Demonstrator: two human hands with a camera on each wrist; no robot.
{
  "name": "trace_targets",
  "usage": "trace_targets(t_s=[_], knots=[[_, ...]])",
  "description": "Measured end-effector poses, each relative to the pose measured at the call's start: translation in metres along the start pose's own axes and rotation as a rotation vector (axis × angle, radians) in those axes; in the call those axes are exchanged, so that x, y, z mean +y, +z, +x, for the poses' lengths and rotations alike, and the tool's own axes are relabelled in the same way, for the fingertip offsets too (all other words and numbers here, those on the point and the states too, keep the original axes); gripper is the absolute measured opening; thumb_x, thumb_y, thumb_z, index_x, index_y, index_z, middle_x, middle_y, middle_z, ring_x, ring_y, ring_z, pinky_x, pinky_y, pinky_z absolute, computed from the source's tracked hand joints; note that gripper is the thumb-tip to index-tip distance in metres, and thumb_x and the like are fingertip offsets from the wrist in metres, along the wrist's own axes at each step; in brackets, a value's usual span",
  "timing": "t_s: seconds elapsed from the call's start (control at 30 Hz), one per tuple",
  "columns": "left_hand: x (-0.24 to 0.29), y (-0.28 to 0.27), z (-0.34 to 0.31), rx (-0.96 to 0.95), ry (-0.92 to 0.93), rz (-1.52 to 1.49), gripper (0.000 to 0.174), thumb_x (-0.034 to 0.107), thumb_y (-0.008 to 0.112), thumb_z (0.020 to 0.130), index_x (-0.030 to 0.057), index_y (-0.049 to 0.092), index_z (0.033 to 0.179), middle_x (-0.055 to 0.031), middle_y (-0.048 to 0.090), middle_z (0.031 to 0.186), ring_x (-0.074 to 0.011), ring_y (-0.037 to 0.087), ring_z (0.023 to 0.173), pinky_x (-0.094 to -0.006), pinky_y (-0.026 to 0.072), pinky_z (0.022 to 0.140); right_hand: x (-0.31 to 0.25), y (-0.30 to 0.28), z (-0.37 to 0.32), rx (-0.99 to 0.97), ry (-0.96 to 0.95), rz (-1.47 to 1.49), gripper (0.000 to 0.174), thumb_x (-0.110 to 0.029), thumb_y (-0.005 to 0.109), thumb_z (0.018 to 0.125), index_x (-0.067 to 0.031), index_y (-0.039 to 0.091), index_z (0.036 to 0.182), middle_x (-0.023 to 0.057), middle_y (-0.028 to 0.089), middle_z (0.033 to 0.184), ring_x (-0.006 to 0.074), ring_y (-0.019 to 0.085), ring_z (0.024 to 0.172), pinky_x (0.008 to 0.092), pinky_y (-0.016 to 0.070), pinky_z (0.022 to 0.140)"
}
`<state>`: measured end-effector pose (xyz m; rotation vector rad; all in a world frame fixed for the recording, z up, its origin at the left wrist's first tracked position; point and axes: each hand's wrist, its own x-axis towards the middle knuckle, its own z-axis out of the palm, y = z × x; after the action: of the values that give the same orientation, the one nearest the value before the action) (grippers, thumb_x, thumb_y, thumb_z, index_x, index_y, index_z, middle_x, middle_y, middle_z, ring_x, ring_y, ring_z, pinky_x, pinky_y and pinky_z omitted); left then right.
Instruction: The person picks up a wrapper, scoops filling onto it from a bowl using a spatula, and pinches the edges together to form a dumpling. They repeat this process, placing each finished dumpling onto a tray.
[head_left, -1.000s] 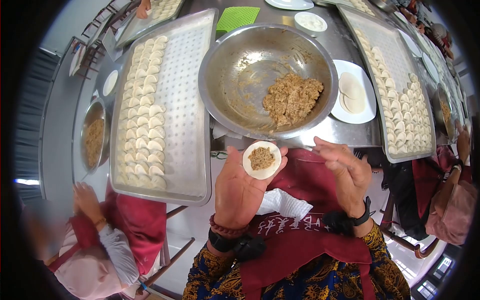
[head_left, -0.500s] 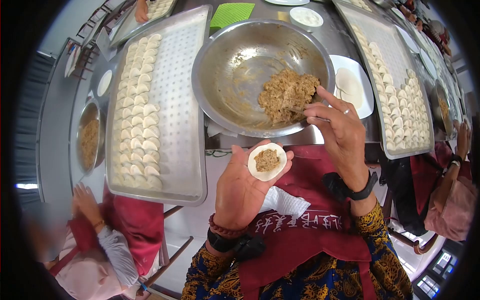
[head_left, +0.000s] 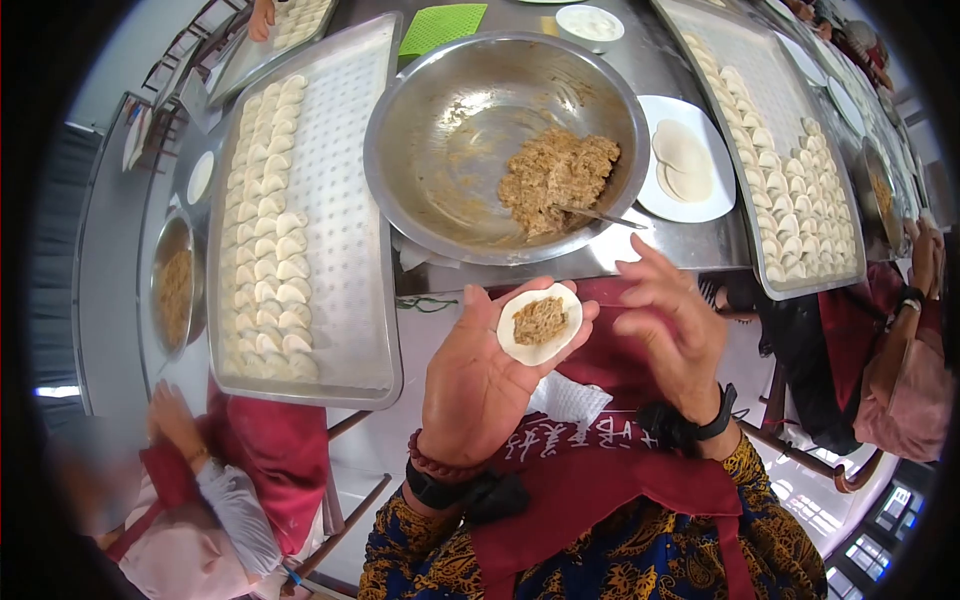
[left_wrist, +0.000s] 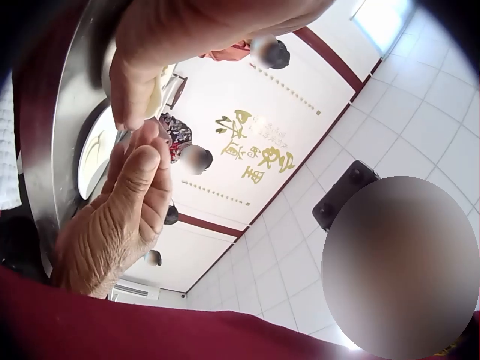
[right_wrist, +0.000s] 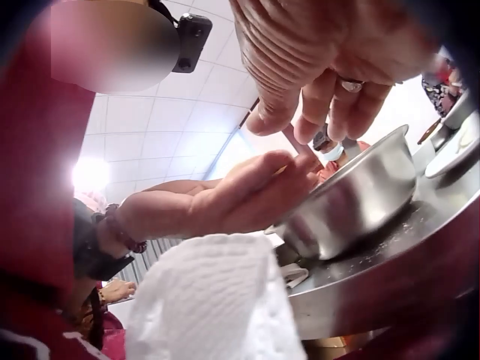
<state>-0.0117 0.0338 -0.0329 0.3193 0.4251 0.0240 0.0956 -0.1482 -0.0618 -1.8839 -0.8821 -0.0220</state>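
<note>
My left hand (head_left: 475, 375) lies palm up, the thumb out to one side, with a round dumpling wrapper (head_left: 508, 349) resting on its fingers. A mound of minced filling (head_left: 540, 321) sits in the middle of the wrapper, whose edge is flat and unfolded. To the right, my right hand (head_left: 672, 335) hovers near the wrapper with loosely bent fingers and nothing in its grasp. Ahead of both hands is a large steel bowl (head_left: 430, 215) with more filling (head_left: 560, 175). A metal utensil handle (head_left: 605, 216) sticks out of that filling over the rim; its other end is buried.
A perforated tray (head_left: 350, 180) with rows of dumplings stands left, another dumpling tray (head_left: 790, 90) right. Beside the bowl, a white plate (head_left: 702, 205) holds wrappers (head_left: 682, 160). Behind are a white dish (head_left: 590, 22) and green mat (head_left: 440, 30). People sit on both sides.
My right hand moved to the utensil in the bowl, then let it go in the filling and came back beside the wrapper. My left hand kept carrying the wrapper, tilting it slightly.
</note>
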Motion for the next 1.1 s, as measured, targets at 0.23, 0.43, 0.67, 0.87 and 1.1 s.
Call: trace_targets(t_s=[0.23, 0.43, 0.67, 0.87, 1.1], knots=[[-0.007, 0.0, 0.004, -0.026, -0.02, 0.021, 0.061, 0.042, 0.027, 0.108, -0.011, 0.041, 0.135, -0.0204, 0.053, 0.131, -0.0296, 0.051, 0.127, -0.0458, 0.0395, 0.112, -0.018, 0.006, 0.009, -0.162, -0.212, 0.04, 0.01, -0.014, 0.077, 0.078, -0.011, 0.073, 0.087, 0.0066, 0.071, 0.114, 0.0293, 0.058, 0.126, 0.0384, 0.0471, 0.083], [-0.01, 0.002, 0.007, -0.061, -0.004, 0.122, 0.052, 0.031, 0.035, 0.108, -0.0102, 0.04, 0.138, -0.0175, 0.052, 0.133, -0.0255, 0.052, 0.125, -0.0414, 0.0415, 0.109, -0.013, 0.013, 0.011, -0.121, -0.214, 0.046, 0.005, -0.01, 0.074, 0.081, -0.0094, 0.072, 0.085, 0.0089, 0.072, 0.111, 0.0301, 0.06, 0.124, 0.0384, 0.0486, 0.083], [-0.014, 0.005, 0.005, -0.131, 0.053, 0.515, 0.05, 0.007, 0.057, 0.099, -0.0045, 0.039, 0.144, -0.0122, 0.054, 0.134, -0.0175, 0.055, 0.121, -0.0316, 0.0469, 0.103, -0.015, 0.023, 0.015, -0.01, -0.063, 0.176, 0.006, -0.006, 0.073, 0.082, -0.007, 0.07, 0.086, 0.0117, 0.073, 0.109, 0.031, 0.063, 0.12, 0.0377, 0.0502, 0.089], [-0.019, 0.004, 0.005, -0.108, 0.117, 0.613, 0.049, 0.009, 0.056, 0.1, -0.0053, 0.04, 0.145, -0.0107, 0.061, 0.125, -0.0143, 0.062, 0.108, -0.0263, 0.0515, 0.093, -0.013, 0.026, 0.017, -0.009, -0.02, 0.24, 0.007, -0.005, 0.072, 0.082, -0.0064, 0.07, 0.089, 0.0125, 0.073, 0.11, 0.0312, 0.062, 0.121, 0.0382, 0.0505, 0.094], [-0.019, 0.0, 0.006, -0.135, 0.151, 0.716, 0.047, 0.012, 0.052, 0.103, -0.0055, 0.04, 0.145, -0.0098, 0.065, 0.113, -0.0115, 0.065, 0.088, -0.0229, 0.0526, 0.081, -0.016, 0.027, 0.02, -0.016, 0.047, 0.317, 0.009, -0.004, 0.071, 0.083, -0.0056, 0.071, 0.092, 0.0138, 0.072, 0.113, 0.0313, 0.062, 0.121, 0.0381, 0.05, 0.096]])
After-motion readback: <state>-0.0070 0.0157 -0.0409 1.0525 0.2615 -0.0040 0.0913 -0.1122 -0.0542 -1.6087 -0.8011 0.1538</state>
